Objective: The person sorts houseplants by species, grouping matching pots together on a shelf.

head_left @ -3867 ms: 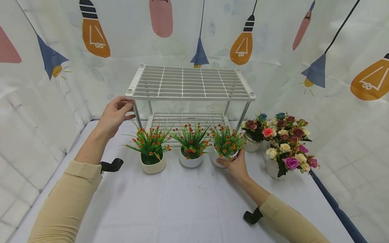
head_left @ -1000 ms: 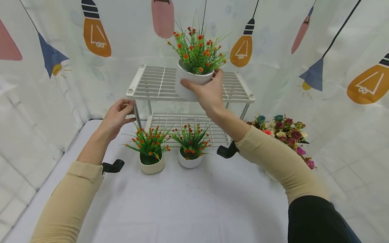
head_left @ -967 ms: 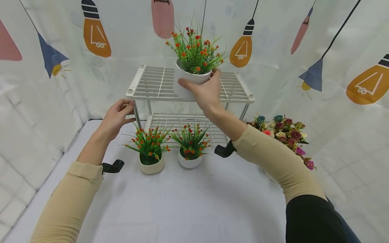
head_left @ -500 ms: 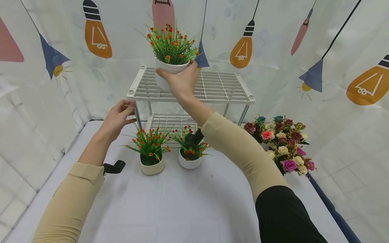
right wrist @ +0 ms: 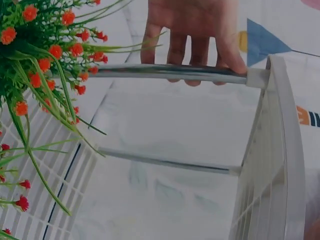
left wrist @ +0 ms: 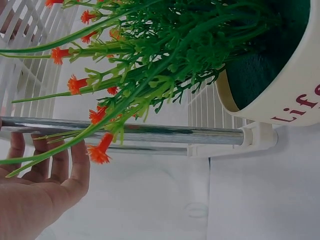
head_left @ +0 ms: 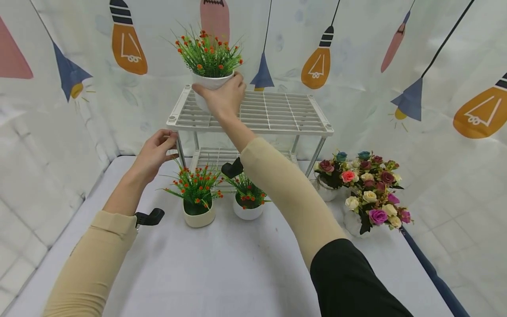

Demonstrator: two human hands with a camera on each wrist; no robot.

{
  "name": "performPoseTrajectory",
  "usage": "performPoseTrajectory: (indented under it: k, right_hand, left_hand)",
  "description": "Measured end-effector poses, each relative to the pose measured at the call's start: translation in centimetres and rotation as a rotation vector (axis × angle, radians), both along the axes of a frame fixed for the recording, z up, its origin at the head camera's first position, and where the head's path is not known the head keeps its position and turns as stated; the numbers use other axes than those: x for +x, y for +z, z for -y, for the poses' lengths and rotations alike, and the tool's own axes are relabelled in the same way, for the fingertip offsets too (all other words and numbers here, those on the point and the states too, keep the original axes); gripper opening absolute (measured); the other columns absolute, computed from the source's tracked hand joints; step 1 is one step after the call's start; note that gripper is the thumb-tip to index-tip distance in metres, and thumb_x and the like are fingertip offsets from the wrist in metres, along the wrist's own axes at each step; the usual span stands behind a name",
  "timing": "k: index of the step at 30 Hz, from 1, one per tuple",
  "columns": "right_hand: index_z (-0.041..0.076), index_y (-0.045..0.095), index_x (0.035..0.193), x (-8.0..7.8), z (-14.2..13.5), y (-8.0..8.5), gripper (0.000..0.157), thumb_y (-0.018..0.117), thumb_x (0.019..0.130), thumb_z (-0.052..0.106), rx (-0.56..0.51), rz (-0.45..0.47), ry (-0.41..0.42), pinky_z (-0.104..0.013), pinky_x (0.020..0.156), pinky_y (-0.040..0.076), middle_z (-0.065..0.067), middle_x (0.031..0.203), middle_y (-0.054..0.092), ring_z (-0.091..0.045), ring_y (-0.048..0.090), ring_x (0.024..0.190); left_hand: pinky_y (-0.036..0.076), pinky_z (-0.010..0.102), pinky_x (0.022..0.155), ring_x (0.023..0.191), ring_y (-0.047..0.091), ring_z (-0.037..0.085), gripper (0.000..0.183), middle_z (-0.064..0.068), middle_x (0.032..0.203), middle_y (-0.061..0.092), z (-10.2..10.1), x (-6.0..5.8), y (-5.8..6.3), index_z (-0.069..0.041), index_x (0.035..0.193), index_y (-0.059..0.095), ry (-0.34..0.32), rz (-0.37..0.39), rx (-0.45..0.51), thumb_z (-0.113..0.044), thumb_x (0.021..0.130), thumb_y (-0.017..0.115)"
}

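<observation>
My right hand (head_left: 225, 97) grips a white pot of artificial grass with small orange-red flowers (head_left: 210, 59), thumb on its near side. The pot is at the left part of the top tier of a white two-tier rack (head_left: 277, 112); whether its base touches the tier is hidden. My left hand (head_left: 154, 152) holds the rack's front left metal post (left wrist: 175, 134) just below the top tier. Its fingers (right wrist: 195, 55) pass behind the post in the right wrist view. In front of the rack stand a cream pot (head_left: 199, 218) and a white pot (head_left: 248, 212) with similar plants.
Several pots of artificial roses (head_left: 368, 189) cluster on the right of the white-clothed table (head_left: 222, 273). The lower tier (head_left: 225, 154) lies behind the front pots. A printed curtain (head_left: 356, 53) hangs close behind the rack.
My right hand lifted the rightmost orange-flowered pot from the table to the top tier, then moved it left and farther back. My left hand stays at the post.
</observation>
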State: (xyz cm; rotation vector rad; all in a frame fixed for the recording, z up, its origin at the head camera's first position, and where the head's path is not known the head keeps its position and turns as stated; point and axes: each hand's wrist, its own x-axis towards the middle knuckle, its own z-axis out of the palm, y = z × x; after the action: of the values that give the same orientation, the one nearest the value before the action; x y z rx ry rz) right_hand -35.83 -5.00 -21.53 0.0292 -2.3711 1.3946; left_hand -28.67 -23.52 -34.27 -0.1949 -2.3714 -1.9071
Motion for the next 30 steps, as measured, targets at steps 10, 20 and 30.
performPoseTrajectory:
  k: [10, 20, 30]
  right_hand:
    - [0.013, 0.012, 0.162, 0.2, -0.4, 0.0, 0.121, 0.087, 0.077, 0.055, 0.031, 0.04, 0.116, -0.022, 0.11, 0.036, -0.001, 0.161, 0.026, -0.011, 0.032, 0.144]
    - [0.013, 0.021, 0.16, 2.8, -3.6, -0.9, 0.101, 0.086, 0.086, 0.036, -0.157, 0.009, 0.239, -0.023, 0.107, 0.038, -0.004, 0.157, 0.03, -0.016, 0.037, 0.14]
    - [0.008, 0.03, 0.153, 8.1, -7.9, -1.4, 0.084, 0.082, 0.091, 0.03, -0.108, -0.09, 0.45, -0.026, 0.106, 0.04, -0.003, 0.149, 0.038, -0.012, 0.036, 0.134]
  left_hand:
    - [0.041, 0.055, 0.11, 0.116, 0.049, 0.019, 0.052, 0.007, 0.129, 0.047, -0.1, 0.0, 0.2, -0.007, 0.137, 0.044, 0.002, 0.008, 0.037, -0.048, 0.107, 0.049]
    - [0.052, 0.029, 0.088, 0.11, 0.056, 0.018, 0.033, 0.004, 0.119, 0.057, 0.4, 0.7, 1.1, -0.012, 0.126, 0.055, -0.063, -0.097, 0.259, -0.039, 0.107, 0.057]
    - [0.054, 0.026, 0.084, 0.11, 0.055, 0.017, 0.049, 0.005, 0.118, 0.052, 0.4, 0.3, 2.5, -0.014, 0.129, 0.051, -0.042, -0.032, 0.226, -0.056, 0.105, 0.047]
